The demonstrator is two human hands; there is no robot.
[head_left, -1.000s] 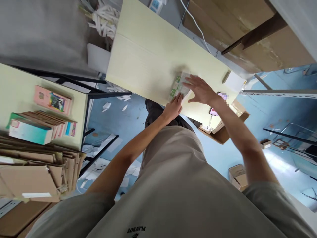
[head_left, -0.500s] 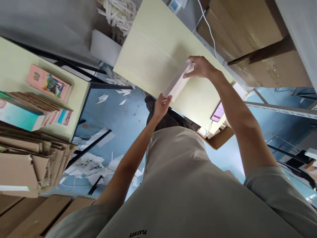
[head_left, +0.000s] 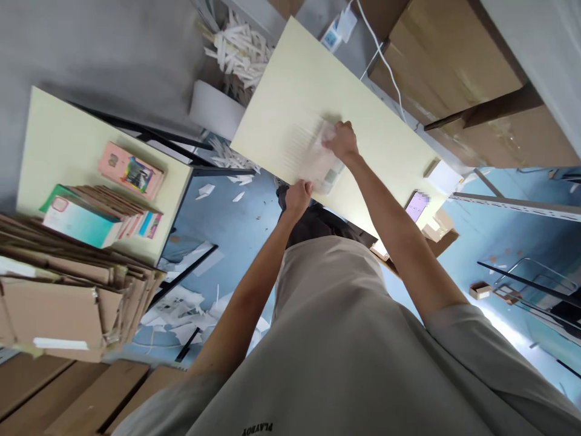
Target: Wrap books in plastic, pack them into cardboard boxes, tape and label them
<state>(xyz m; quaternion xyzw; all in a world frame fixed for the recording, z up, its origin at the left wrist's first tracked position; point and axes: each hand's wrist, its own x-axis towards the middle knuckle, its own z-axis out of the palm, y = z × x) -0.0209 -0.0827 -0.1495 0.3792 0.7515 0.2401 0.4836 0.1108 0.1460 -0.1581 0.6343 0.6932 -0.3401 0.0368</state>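
Note:
Both my hands hold a flat white pack with green printing (head_left: 323, 162) over the pale yellow table (head_left: 290, 85). My left hand (head_left: 297, 198) grips the pack's near end at the table's edge, fingers closed. My right hand (head_left: 341, 140) is closed on its far end. The pack is smeared by motion, and I cannot tell whether it touches the table top.
A phone with a lit screen (head_left: 417, 206) lies near the table's right end, next to a white pad (head_left: 443, 177). A second table (head_left: 68, 145) at left carries books (head_left: 131, 174) and stacked flat cardboard (head_left: 68, 284). Paper scraps (head_left: 181, 303) litter the blue floor. Cardboard boxes (head_left: 454, 66) stand behind.
One second ago the pack lay flat under both hands. Half a second ago it was lifted and tilted on edge. Now it is turned flatter and lower, shifted left along the table.

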